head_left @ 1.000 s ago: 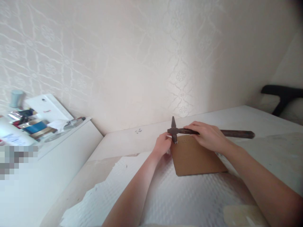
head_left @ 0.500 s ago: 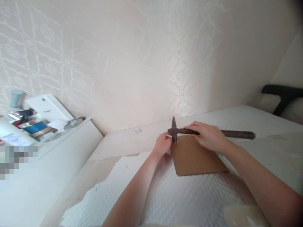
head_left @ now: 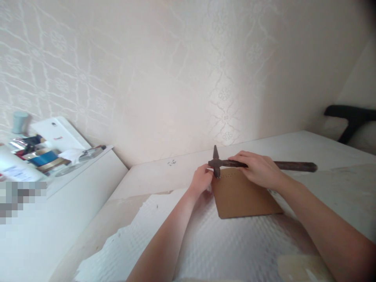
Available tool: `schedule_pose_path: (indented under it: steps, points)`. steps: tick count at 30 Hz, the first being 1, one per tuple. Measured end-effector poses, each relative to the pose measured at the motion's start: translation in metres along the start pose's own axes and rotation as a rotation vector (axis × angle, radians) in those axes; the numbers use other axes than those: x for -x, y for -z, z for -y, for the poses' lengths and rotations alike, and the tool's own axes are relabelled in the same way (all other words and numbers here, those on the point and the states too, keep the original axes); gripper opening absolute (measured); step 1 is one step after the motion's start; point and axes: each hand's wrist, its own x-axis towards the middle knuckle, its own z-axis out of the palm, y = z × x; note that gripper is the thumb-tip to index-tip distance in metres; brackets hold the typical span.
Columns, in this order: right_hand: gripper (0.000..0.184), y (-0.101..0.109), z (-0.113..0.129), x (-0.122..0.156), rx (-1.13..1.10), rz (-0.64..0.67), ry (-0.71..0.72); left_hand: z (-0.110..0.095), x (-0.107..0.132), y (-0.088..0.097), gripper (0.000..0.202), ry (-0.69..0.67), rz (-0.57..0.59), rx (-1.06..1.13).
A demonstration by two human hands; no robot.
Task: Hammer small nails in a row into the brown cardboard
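Note:
A dark hammer with a wooden handle lies across the far edge of a flat brown board. My right hand is closed around the handle close to the head, and the rest of the handle sticks out to the right. The hammer's blunt face points down at the board's far left corner, and its tapered end points up. My left hand is closed at that same corner, gripping the board's edge; its fingertips are partly hidden. Rows of small dark dots run along the board's far edge.
A bubbly white sheet covers part of the white table. Several small dark bits lie near the wall. At left, a white cabinet bears a white box and blue tape. A black chair part stands at right.

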Motion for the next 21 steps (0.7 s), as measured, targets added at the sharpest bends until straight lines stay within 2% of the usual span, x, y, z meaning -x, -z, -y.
schedule_pose_path:
  steps: [4, 9, 21]
  points:
    - [0.043, 0.0011, 0.0007, -0.0003, -0.005, -0.023, -0.017, -0.0012, 0.0011, -0.0001, 0.033, 0.004, -0.001, 0.013]
    - [0.043, 0.0026, 0.0002, -0.0005, -0.005, 0.019, -0.011, -0.0028, 0.0032, 0.0003, 0.034, -0.005, 0.005, 0.024]
    - [0.041, 0.0021, -0.002, -0.0001, -0.001, -0.038, -0.007, -0.0031, 0.0026, 0.0011, 0.031, 0.01, 0.028, 0.07]
